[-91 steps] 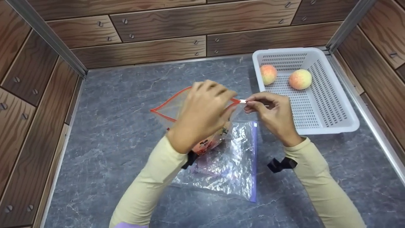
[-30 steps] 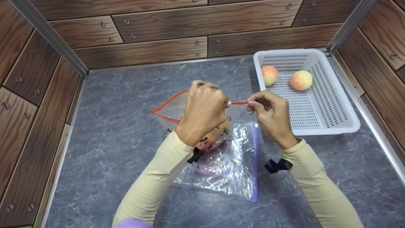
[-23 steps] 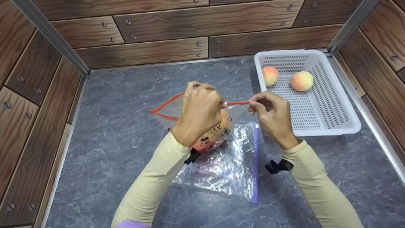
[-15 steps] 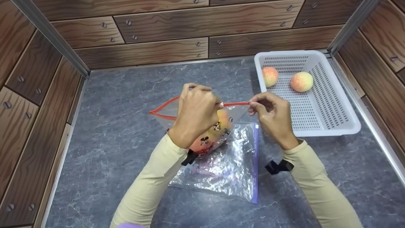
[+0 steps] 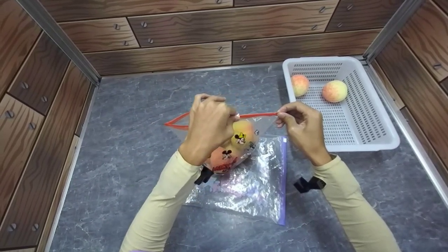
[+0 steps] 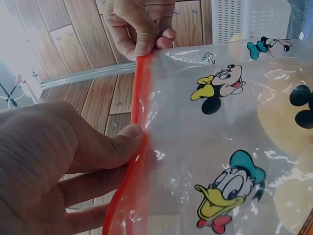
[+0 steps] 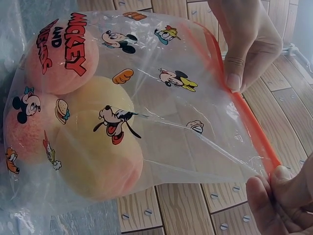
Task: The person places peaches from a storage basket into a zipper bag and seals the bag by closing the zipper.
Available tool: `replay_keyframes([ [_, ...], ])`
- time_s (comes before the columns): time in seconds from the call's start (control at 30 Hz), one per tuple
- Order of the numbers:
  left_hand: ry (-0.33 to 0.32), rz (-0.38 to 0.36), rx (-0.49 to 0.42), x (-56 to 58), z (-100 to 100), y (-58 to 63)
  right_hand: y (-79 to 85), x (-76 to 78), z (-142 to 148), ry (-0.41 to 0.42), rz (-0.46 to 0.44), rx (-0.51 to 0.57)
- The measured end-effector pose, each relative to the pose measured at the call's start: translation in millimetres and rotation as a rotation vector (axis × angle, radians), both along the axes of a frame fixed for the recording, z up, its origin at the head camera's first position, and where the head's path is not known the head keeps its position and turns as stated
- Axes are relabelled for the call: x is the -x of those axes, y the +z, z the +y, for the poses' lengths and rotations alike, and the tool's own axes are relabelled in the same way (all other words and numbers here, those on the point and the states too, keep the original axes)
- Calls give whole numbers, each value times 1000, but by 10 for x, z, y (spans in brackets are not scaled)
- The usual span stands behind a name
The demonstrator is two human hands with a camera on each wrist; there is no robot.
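Observation:
A clear zip bag [image 5: 240,139] with a red zip strip and cartoon prints holds several peaches [image 7: 93,152], which sit at its bottom. My left hand [image 5: 210,124] pinches the red strip [image 6: 139,98] between thumb and fingers, at the small white slider. At the strip's right-hand end, my right hand [image 5: 304,126] pinches the corner, and the strip runs straight between the two hands. Left of my left hand the bag's mouth still gapes. Under the filled bag lies a second clear bag [image 5: 252,196] with a purple strip, flat on the table.
A white perforated basket [image 5: 379,112] stands at the back right, with two peaches [image 5: 334,91] [image 5: 300,85] inside. Wood-patterned panels [image 5: 175,33] wall in the grey marbled tabletop [image 5: 122,105] at the back and both sides.
My left hand has slid leftward along the red strip, away from my right hand. The straight length of strip between them is longer and the gaping part shorter. My right hand has kept its pinch.

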State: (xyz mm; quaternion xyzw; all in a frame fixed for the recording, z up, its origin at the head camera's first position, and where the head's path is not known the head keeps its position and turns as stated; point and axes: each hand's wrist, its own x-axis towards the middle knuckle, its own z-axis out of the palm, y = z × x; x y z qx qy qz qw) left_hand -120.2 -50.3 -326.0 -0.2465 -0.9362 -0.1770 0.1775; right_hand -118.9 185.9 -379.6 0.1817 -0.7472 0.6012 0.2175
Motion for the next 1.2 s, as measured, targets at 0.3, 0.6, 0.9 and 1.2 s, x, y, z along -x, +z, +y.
replay_keyframes([
  [0.3,29,-28,-14,-23,-141,-20,0,-1,2,2,7,4],
  [0.6,69,-3,-29,-56,-370,-66,-24,-2,24,-7,-20,24],
  [0.9,84,22,-29,-87,-541,-75,-32,12,53,-21,-14,6],
  [1.2,113,-5,-45,-114,-679,-75,-23,21,39,-29,-10,16],
])
